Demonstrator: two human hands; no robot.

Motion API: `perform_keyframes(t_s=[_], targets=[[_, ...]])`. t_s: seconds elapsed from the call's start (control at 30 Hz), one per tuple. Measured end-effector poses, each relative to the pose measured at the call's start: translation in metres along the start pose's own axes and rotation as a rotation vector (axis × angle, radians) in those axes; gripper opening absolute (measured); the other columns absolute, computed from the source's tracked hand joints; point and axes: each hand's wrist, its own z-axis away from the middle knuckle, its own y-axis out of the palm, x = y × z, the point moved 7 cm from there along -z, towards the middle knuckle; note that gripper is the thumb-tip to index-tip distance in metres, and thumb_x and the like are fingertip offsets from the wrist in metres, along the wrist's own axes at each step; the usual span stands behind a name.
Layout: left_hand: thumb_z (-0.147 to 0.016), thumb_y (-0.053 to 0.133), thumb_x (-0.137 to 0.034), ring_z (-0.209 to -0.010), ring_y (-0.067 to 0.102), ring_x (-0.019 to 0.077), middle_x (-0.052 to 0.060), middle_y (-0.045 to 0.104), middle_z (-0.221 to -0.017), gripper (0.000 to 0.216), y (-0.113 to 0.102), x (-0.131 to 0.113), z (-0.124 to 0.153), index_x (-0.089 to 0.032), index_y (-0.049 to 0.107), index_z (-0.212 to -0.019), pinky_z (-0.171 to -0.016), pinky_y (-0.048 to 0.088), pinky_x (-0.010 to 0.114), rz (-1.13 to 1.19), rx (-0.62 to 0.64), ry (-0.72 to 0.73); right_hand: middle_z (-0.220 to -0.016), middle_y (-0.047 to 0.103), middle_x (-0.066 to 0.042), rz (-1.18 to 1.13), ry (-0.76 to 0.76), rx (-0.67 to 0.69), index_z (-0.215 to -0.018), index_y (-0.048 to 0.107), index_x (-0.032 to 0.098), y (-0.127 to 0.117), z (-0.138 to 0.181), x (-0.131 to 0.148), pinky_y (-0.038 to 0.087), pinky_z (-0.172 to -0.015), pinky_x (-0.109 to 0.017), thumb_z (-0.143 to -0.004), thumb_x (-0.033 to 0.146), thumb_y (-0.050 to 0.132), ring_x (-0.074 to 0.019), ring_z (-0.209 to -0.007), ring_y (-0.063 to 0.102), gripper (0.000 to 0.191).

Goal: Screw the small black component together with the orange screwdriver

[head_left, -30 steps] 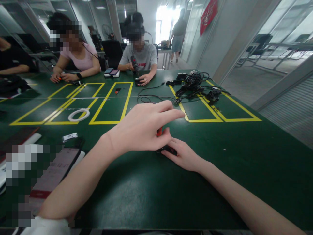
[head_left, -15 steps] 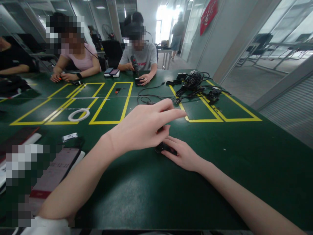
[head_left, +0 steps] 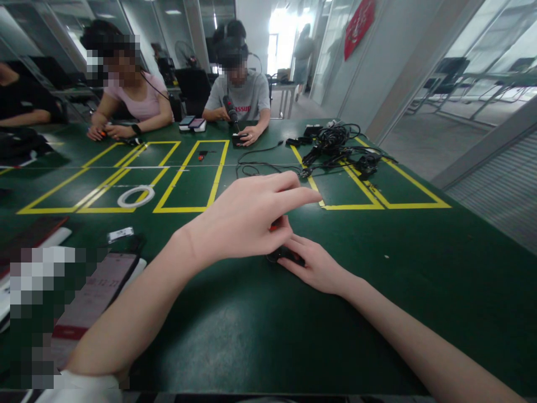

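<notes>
My left hand (head_left: pixel 247 218) hovers over the green table (head_left: pixel 260 330), its thumb and lower fingers pinched on a small red-handled tool (head_left: pixel 274 225), with the index finger stretched out to the right. Only a sliver of red shows under the hand. My right hand (head_left: pixel 316 266) rests on the table just below and right of it. Its fingers press on a small black object (head_left: pixel 283 256), most of which is hidden.
A tangle of black cables (head_left: pixel 335 145) lies at the back right. Yellow tape boxes (head_left: pixel 188 179) and a white tape ring (head_left: pixel 135 196) mark the table's middle. A phone (head_left: pixel 94 291) lies at the left. Two people sit across; one holds a screwdriver (head_left: pixel 230 109).
My hands have stayed nearly still. The red tip under my left hand showed, was hidden half a second ago, and shows again now.
</notes>
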Motion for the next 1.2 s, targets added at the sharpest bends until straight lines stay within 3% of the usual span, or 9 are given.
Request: perform_keyframes(t_s=[0.4, 0.53, 0.7, 0.9, 1.1, 1.2], targets=[[-0.094, 0.049, -0.014, -0.088, 0.067, 0.016, 0.008, 0.066, -0.119, 0.05, 0.0009, 0.0025, -0.0001, -0.022, 0.057, -0.142, -0.075, 0.051, 0.025, -0.005, 0.007, -0.041, -0.119, 0.072, -0.013, -0.007, -0.008, -0.007, -0.12, 0.064, 0.019, -0.0009, -0.001, 0.0024, 0.06, -0.087, -0.042, -0.103, 0.027, 0.057, -0.0272, -0.102, 0.072, 0.02], [-0.093, 0.05, -0.013, -0.099, 0.067, 0.019, 0.009, 0.066, -0.12, 0.048, 0.0026, 0.0016, -0.0009, -0.02, 0.059, -0.14, -0.083, 0.053, 0.027, 0.021, 0.02, -0.018, -0.112, 0.072, -0.011, -0.005, -0.003, 0.002, -0.116, 0.065, 0.02, -0.0008, -0.0008, 0.0022, 0.06, -0.084, -0.039, -0.104, 0.027, 0.056, -0.0255, -0.098, 0.071, 0.017], [-0.093, 0.047, -0.012, -0.091, 0.067, 0.0172, 0.009, 0.066, -0.117, 0.051, 0.0027, 0.0046, -0.0013, -0.021, 0.056, -0.142, -0.078, 0.053, 0.026, 0.03, 0.033, -0.07, -0.122, 0.07, -0.013, 0.005, -0.001, 0.013, -0.118, 0.064, 0.019, 0.0003, -0.0003, 0.0011, 0.059, -0.083, -0.037, -0.103, 0.025, 0.058, -0.024, -0.096, 0.071, 0.017], [-0.091, 0.049, -0.013, -0.098, 0.067, 0.0196, 0.009, 0.065, -0.119, 0.053, 0.0026, 0.0019, -0.0005, -0.022, 0.057, -0.143, -0.084, 0.054, 0.029, 0.043, 0.067, -0.057, -0.111, 0.072, -0.011, 0.008, -0.017, 0.006, -0.112, 0.064, 0.019, -0.0012, -0.0008, 0.0015, 0.059, -0.083, -0.037, -0.103, 0.025, 0.058, -0.0249, -0.097, 0.071, 0.013], [-0.094, 0.047, -0.015, -0.093, 0.068, 0.0175, 0.008, 0.066, -0.12, 0.061, 0.0044, 0.0065, -0.0006, -0.024, 0.045, -0.154, -0.08, 0.053, 0.026, 0.088, 0.032, -0.09, -0.119, 0.072, -0.013, 0.008, -0.021, 0.005, -0.117, 0.063, 0.018, 0.0009, -0.0004, -0.0003, 0.059, -0.087, -0.039, -0.104, 0.026, 0.057, -0.0259, -0.102, 0.072, 0.017], [-0.093, 0.046, -0.017, -0.094, 0.068, 0.019, 0.009, 0.068, -0.119, 0.057, 0.0045, 0.0053, -0.0013, -0.021, 0.051, -0.15, -0.082, 0.054, 0.028, 0.145, 0.039, -0.09, -0.112, 0.073, -0.012, 0.0, -0.029, -0.009, -0.115, 0.064, 0.019, 0.0008, -0.0004, -0.0003, 0.059, -0.084, -0.038, -0.104, 0.027, 0.057, -0.0248, -0.098, 0.072, 0.015]])
